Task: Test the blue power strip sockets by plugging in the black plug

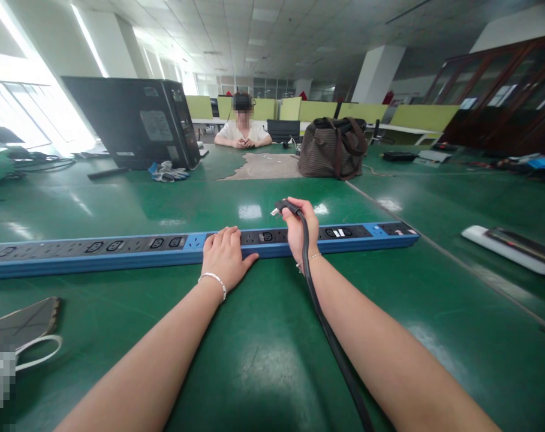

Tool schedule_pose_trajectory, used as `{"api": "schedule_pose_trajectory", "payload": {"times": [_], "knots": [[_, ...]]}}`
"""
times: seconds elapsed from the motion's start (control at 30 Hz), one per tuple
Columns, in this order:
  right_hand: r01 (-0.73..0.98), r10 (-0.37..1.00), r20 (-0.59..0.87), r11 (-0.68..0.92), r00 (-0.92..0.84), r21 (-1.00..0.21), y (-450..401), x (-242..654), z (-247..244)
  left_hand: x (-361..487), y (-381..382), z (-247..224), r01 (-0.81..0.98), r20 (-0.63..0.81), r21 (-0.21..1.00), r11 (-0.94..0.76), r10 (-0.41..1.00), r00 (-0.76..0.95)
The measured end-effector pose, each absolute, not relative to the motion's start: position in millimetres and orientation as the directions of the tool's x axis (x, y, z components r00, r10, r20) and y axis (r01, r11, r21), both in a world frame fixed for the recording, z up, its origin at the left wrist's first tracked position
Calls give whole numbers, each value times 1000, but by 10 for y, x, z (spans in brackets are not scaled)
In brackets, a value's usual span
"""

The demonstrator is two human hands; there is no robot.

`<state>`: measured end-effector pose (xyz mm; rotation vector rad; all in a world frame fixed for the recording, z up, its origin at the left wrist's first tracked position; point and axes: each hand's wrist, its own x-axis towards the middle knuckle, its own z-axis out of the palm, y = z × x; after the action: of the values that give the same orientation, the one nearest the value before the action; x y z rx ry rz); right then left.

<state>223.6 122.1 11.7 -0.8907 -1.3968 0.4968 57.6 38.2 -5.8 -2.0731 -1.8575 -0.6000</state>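
Note:
A long blue and black power strip (182, 257) with several sockets lies across the green table. My left hand (222, 255) rests over its middle, palm down, with the thumb spread along the front side. Just above the strip, my right hand (304, 228) is closed around a black power plug (286, 207), its metal prongs pointing left and away from the sockets. From the plug a thick black cord (319, 306) runs down along my right forearm and out of view at the bottom.
Behind the strip stand a black computer case (132, 123), crumpled gloves (168, 173) and a brown bag (328, 150). A person (243, 129) sits at the table's far side. A phone (24, 318) lies at the left, a white and black bar (510, 246) at the right.

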Motion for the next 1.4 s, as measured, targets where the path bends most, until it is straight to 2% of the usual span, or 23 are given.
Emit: {"api": "schedule_pose_trajectory", "payload": {"times": [0.17,0.27,0.37,0.43,0.57,0.7,1.03,1.27,1.4], "knots": [[204,776,607,574,171,-793,1304,2719,124,568,382,-53,991,485,49,-124,870,85],[327,782,618,566,77,-757,1224,3056,209,568,383,-55,991,483,41,-128,871,93],[540,773,633,548,-36,-639,1114,3335,208,569,386,-63,991,491,34,-129,866,96],[613,750,652,568,-112,-548,1065,3445,163,568,388,-68,992,494,36,-124,865,91],[661,683,699,627,-212,-412,1037,3493,95,562,386,-65,991,489,40,-125,868,89],[683,653,711,646,-261,-342,1025,3457,108,558,383,-53,991,484,38,-131,870,97],[700,632,719,652,-288,-293,1002,3410,121,557,390,-49,991,482,34,-133,871,100],[701,665,696,632,-272,-330,989,3426,95,555,386,-50,989,486,50,-138,869,96],[702,649,703,644,-291,-304,936,3400,71,553,393,-57,989,491,49,-141,865,99]]}}
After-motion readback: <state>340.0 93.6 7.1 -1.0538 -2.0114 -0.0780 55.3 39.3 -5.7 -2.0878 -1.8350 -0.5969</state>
